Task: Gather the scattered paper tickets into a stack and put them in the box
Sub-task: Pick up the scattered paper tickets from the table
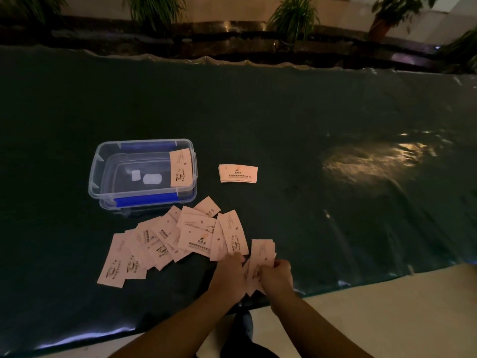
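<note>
A dark green table under a glossy clear cover carries everything. Near its front edge, left of centre, a loose fan of pale paper tickets lies overlapping. Just behind the fan stands a clear plastic box with blue clips, open, with a ticket in the box leaning against its right wall. To the right of the box, apart from it, a small neat stack lies flat. At the front edge the right hand is closed around a bunch of held tickets, fingers clamped on them. The left hand touches that bunch and the right end of the fan; whether it pinches anything I cannot tell
</note>
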A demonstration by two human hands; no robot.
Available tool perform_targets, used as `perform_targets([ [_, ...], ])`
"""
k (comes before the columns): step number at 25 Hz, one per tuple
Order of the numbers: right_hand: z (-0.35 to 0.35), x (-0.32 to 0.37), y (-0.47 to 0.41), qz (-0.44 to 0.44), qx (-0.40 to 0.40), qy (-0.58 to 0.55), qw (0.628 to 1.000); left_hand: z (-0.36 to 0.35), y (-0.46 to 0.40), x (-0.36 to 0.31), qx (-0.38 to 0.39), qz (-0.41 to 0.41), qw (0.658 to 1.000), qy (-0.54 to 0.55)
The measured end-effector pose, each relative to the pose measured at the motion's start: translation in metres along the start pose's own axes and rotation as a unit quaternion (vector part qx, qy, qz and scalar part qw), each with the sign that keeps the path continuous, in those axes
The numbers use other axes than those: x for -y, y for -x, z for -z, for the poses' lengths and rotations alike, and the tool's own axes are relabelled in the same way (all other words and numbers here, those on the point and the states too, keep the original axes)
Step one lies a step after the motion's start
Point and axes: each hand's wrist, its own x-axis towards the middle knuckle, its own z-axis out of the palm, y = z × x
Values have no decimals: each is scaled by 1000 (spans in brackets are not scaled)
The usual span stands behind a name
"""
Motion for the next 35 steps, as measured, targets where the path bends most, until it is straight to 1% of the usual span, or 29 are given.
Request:
perform_targets([
  [2, 2, 1, -2, -16, -3, -20, 1000, -4, 0, -2, 13, -27, 1000, -6],
  [4, 5, 4, -5, -16, 3, -16, 1000, -5, 0, -2, 34, -49, 998, -11],
  [7, 10, 15, -10, 14, 9, 18, 1000, 1, 0, 0, 39, -44, 997, 57],
  [9, 13, 27, -11, 25, 6, 12, 1000, 8, 1, 3, 17, -26, 995, 95],
  [11, 13, 40, -12, 35, 23, 11, 999, 19, 0, 7, -20, -10, 994, 111],
  [15, 1, 62, -11, 55, 95, 22, 994, 42, -2, 21, -105, 39, 991, 72],
  [17, -9, 70, -11, 74, 116, 41, 990, 49, -4, 29, -124, 59, 989, 50],
  [21, -29, 75, -7, 121, 109, 89, 983, 55, -7, 37, -92, 87, 991, 33],
  [23, -36, 75, -6, 132, 95, 97, 982, 54, -9, 36, -83, 90, 991, 49],
  [25, -40, 76, -5, 132, 89, 105, 982, 54, -11, 33, -91, 95, 989, 70],
  [28, -41, 74, -6, 134, 113, 104, 979, 54, -17, 27, -89, 76, 991, 68],
  [33, -29, 72, -8, 146, 156, 118, 970, 54, -17, 26, -105, 79, 979, 154],
  [35, -20, 73, -10, 158, 170, 129, 964, 56, -17, 26, -99, 87, 973, 189],
])
